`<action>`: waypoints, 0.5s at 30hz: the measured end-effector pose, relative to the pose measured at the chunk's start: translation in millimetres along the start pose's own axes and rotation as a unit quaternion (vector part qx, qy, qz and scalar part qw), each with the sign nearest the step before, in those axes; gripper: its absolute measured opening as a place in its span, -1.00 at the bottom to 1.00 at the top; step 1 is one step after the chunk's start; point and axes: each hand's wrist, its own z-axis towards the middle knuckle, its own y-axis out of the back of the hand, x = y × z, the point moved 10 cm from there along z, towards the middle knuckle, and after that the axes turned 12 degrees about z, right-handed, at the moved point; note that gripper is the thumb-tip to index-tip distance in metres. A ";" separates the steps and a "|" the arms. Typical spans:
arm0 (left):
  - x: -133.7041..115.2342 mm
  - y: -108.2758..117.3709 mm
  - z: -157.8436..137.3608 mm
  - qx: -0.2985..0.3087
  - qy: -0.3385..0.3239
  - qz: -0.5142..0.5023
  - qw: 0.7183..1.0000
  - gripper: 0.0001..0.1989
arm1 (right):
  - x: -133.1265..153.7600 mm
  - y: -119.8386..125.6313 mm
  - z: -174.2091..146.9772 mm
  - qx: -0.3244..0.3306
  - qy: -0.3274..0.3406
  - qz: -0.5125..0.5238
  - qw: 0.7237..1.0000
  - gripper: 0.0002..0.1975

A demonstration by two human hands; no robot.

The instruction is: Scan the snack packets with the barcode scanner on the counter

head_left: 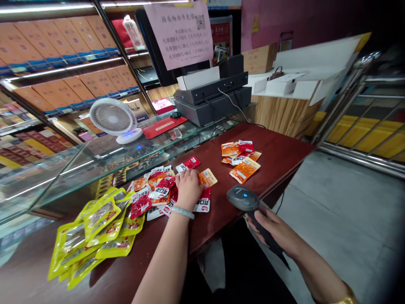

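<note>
My right hand (274, 228) grips the handle of a black barcode scanner (243, 197), its head tilted over the table's front edge. My left hand (190, 185), with a pale bangle at the wrist, is among small red, white and orange snack packets (141, 202). Its fingers and thumb are closed on an orange snack packet (209, 177); the fingertips are partly hidden. Just beyond it lies a red and white packet (189, 164). A smaller group of orange and red packets (244, 169) is farther right. Yellow snack bags (104, 228) are heaped at the left.
The dark red table (218, 228) meets a glass display counter (79, 169). On the counter are a white fan (114, 118), a red mat (164, 127) and black till equipment (211, 99). Boxed shelves (57, 42) stand behind; a metal railing (363, 126) is at the right.
</note>
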 end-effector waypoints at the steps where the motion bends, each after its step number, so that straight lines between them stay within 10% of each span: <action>1: -1.4 -1.2 -0.7 0.000 0.001 -0.011 1.000 -0.53 | 2.6 -1.9 0.6 -0.002 0.004 -0.002 1.000 -0.56; 15: -27.1 4.2 -6.4 -0.037 -0.076 -0.096 0.992 -0.67 | 43.2 -48.3 32.8 0.034 0.070 0.012 0.997 -0.59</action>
